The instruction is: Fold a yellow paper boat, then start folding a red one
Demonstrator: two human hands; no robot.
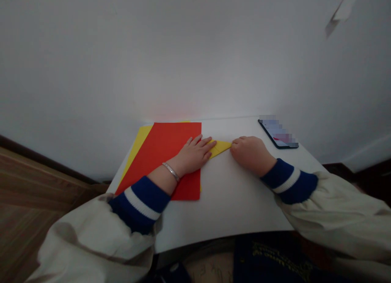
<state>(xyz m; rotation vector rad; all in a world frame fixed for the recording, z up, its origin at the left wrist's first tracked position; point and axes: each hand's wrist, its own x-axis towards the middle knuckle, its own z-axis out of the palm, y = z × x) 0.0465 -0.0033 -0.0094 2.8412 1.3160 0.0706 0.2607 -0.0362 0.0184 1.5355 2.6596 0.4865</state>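
A small folded piece of yellow paper [220, 147] lies on the white table between my hands, narrowing to a point on the right. My left hand [195, 152] is laid flat with fingers spread, its fingertips pressing on the left end of the folded paper and its palm over the red sheet. My right hand [249, 152] is closed at the paper's right tip, the fingers curled and the thumb hidden. Under my left forearm lies the red paper sheet [171, 148].
Yellow paper [134, 152] shows from beneath the red sheet. A phone [276, 132] with its screen lit lies at the table's back right. The white table [226, 209] stands against a pale wall [195, 54]. Wooden furniture [36, 205] is at the left.
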